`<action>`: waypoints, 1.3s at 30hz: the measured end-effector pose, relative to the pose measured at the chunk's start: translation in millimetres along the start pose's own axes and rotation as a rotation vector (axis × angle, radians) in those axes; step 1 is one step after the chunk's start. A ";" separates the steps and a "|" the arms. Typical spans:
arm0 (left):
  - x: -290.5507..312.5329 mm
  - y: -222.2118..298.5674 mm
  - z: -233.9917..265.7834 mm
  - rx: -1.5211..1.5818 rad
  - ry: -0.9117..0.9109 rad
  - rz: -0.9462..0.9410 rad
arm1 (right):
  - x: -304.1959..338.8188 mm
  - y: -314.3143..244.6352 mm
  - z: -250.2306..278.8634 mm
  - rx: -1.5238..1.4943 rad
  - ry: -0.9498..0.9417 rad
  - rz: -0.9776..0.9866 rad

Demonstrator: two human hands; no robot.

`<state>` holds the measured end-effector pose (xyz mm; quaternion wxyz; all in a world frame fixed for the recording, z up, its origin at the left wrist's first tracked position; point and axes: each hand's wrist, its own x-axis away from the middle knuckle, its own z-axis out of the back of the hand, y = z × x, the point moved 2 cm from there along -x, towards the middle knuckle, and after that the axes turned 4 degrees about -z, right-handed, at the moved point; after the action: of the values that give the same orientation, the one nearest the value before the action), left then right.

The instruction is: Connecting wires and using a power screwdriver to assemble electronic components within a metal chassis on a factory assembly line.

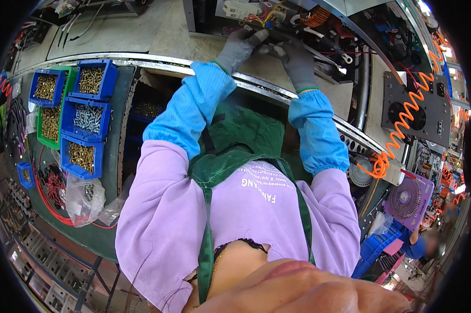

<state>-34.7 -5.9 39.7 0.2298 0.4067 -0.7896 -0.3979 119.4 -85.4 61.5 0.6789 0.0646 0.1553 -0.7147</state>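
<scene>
Both my hands wear grey gloves and meet at the near edge of an open metal housing (192,18) full of parts. My left hand (240,49) is closed, its fingers bent toward the housing's lower edge; what is in them is too small to make out. Close beside it, my right hand (297,63) has its fingers curled in toward the left fingertips, and anything they pinch is hidden. Just beyond the hands are a white module (242,9) with thin coloured wires, a copper coil (315,17) and a thick cable with a ring terminal (345,58).
Blue bins (84,156) and a green bin (42,141) of screws stand on the left bench, near plastic bags (84,201) and red wires (47,203). A metal rail (165,66) edges the worktop. Right are an orange coiled hose (402,122), a fan plate (397,112) and another person (417,245).
</scene>
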 end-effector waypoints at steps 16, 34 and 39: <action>-37.1 3.1 46.8 -0.463 -0.108 -0.166 | -20.7 -22.6 -27.6 -0.087 0.368 -0.176; 39.8 110.5 -51.5 -0.767 -0.172 -0.547 | -20.9 -23.0 67.0 -1.053 0.378 -0.216; 39.8 93.5 -61.1 -0.986 -0.336 -0.964 | -26.5 -33.4 85.9 -0.761 0.494 -0.108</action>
<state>-58.1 -32.7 152.8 0.0604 0.4926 -0.2746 -0.8236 98.3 -85.8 155.1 0.5588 -0.0291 0.5670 -0.6046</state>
